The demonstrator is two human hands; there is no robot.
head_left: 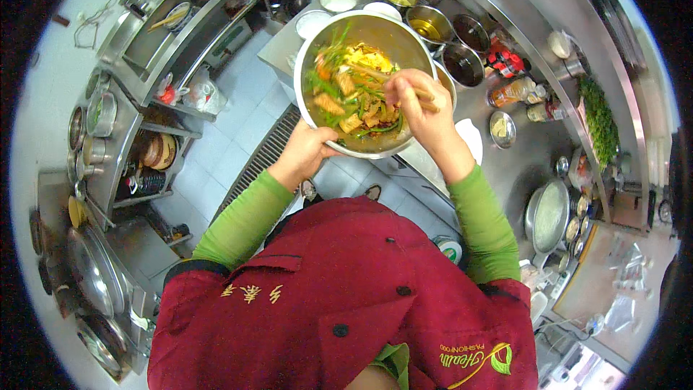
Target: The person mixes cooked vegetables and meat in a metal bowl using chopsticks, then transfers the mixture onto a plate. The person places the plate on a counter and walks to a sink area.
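My left hand (pixel 307 150) grips the near-left rim of a large metal mixing bowl (pixel 403 32), thumb on the edge and fingers beneath. The bowl is tilted towards me and held up in front of my body. Chopsticks (pixel 425 98) are pinched in my right hand (pixel 419 103), which reaches over the bowl's right rim. Their tips are among the food. Inside lies a mix (pixel 352 95) of golden-brown pieces, green stalks and leaves, with reddish oil and bits around them. The leaves at the left are blurred.
Several seasoning pots, one with yellow oil (pixel 429 24), one with dark liquid (pixel 462 65), stand behind the bowl. Bottles (pixel 511 92), a small metal dish (pixel 503 130) and a wide pan (pixel 547 216) line the steel counter at right. A floor drain grate (pixel 260 157) runs at left. Green herbs (pixel 598 119) lie on a shelf.
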